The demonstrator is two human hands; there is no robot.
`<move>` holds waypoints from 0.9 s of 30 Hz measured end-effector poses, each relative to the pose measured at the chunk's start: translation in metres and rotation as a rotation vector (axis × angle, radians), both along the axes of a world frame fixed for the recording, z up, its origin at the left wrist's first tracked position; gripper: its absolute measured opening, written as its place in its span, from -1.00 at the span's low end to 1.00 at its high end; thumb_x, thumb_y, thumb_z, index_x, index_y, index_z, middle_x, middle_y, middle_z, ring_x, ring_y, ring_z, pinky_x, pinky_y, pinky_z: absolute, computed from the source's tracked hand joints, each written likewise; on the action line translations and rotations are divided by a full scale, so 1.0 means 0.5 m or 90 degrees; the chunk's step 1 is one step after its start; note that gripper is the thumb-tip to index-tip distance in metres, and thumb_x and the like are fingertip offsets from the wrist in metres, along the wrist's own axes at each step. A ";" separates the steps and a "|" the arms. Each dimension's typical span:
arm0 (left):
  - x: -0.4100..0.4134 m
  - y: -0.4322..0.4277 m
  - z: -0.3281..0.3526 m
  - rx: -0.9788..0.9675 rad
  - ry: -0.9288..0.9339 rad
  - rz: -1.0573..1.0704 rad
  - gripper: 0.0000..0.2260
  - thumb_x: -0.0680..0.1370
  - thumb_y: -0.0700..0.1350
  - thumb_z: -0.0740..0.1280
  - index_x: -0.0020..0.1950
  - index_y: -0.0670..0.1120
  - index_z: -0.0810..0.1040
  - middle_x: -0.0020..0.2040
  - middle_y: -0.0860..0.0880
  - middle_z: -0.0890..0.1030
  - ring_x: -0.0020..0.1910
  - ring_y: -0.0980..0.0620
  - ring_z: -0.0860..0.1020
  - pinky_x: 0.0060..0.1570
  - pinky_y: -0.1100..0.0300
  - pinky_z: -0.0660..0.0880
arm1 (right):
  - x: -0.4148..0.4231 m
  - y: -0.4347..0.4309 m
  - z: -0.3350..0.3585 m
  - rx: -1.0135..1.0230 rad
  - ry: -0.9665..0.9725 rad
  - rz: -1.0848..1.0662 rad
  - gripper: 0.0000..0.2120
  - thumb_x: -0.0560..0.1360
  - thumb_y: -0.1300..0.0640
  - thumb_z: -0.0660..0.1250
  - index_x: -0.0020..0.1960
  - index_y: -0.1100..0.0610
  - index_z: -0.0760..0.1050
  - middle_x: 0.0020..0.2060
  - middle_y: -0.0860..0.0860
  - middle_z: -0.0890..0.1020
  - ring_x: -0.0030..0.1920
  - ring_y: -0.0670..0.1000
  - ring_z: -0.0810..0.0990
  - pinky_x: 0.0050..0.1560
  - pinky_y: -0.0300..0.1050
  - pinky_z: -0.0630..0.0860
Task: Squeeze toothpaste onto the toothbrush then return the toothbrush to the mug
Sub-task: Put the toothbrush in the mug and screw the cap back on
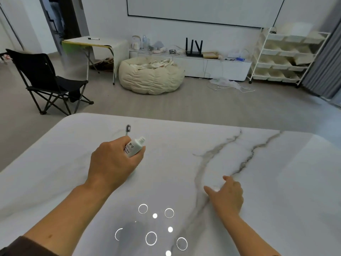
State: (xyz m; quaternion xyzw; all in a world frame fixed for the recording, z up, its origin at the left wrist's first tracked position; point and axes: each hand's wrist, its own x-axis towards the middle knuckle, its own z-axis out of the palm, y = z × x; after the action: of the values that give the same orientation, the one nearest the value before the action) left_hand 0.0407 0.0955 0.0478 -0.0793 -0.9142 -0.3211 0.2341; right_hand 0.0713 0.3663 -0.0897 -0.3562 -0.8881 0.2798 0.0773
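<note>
My left hand (114,159) grips a white toothpaste tube (135,147) with its threaded nozzle uncapped and pointing up and right. The same hand also holds a toothbrush; only its dark bristle head (128,128) pokes out above my fingers. My right hand (227,195) rests on the marble table (184,145) to the right, fingers spread, with a small white thing under the fingertips (215,189), perhaps the cap; I cannot tell for sure. No mug is in view.
The table's far edge runs across the middle of the view. Beyond it stand a black folding chair (46,78), a cream beanbag (151,74), a low white cabinet (193,63) and a white shelf rack (284,56).
</note>
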 end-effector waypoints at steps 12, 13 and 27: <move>0.032 0.090 -0.023 0.053 -0.063 -0.069 -0.58 0.34 0.04 0.42 -0.53 -0.01 0.22 -0.60 0.03 0.28 -0.55 0.02 0.27 -0.52 0.16 0.19 | 0.018 0.031 -0.032 -0.044 0.014 0.012 -0.70 0.40 0.00 0.37 0.10 0.08 0.53 0.06 0.08 0.54 0.09 0.11 0.54 0.12 -0.01 0.39; 0.031 0.092 -0.026 0.058 -0.069 -0.068 -0.58 0.34 0.05 0.42 -0.53 -0.02 0.23 -0.60 0.03 0.28 -0.55 0.02 0.28 -0.52 0.16 0.20 | 0.017 0.031 -0.032 -0.046 0.017 0.011 -0.73 0.41 0.01 0.36 0.07 0.08 0.55 0.05 0.07 0.54 0.08 0.10 0.55 0.12 0.00 0.40; 0.030 0.117 -0.027 0.057 -0.114 -0.133 -0.66 0.37 0.06 0.39 -0.46 -0.06 0.34 -0.55 0.02 0.38 -0.50 -0.03 0.32 -0.45 0.09 0.30 | 0.059 -0.051 0.208 -0.083 0.214 0.353 -0.88 0.34 0.10 0.36 -0.16 0.03 0.45 -0.39 -0.05 0.59 -0.34 -0.08 0.54 -0.21 -0.15 0.52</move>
State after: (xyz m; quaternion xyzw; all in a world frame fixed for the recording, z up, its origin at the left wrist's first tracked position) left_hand 0.0559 0.1540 0.0342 -0.1346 -0.9028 -0.3902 0.1204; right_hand 0.1009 0.3407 0.0143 -0.0540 -0.9062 0.4015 0.1208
